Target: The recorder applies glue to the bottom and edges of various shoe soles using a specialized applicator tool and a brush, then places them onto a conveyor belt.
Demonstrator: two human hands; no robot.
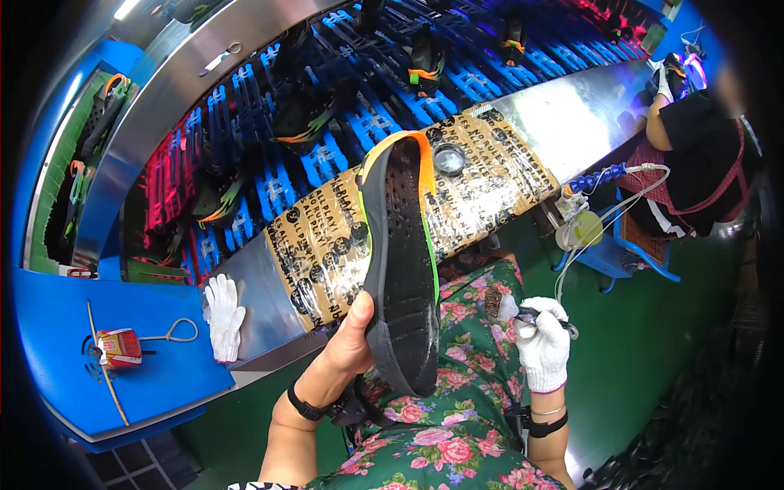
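Observation:
My bare left hand (349, 339) grips a black shoe (400, 278) by its side. The shoe is upright in front of me, its dark hollow inside facing me, with orange trim at the top and thin green edges. In a white knit glove, my right hand (544, 343) is closed around the handle of a small brush (505, 307). The brush's brown bristles point left, apart from the shoe. Behind the shoe, a small round clear dish (449, 159) sits on a tape-covered cardboard sheet (490, 204) with black print.
Beyond the metal ledge (572, 106), a conveyor (367, 118) of blue slats carries several similar shoes. A blue surface (49, 327) at left bears a red box (121, 349); a white glove (223, 317) lies beside it. At right, another person (694, 155) sits near a blue flexible hose (600, 177).

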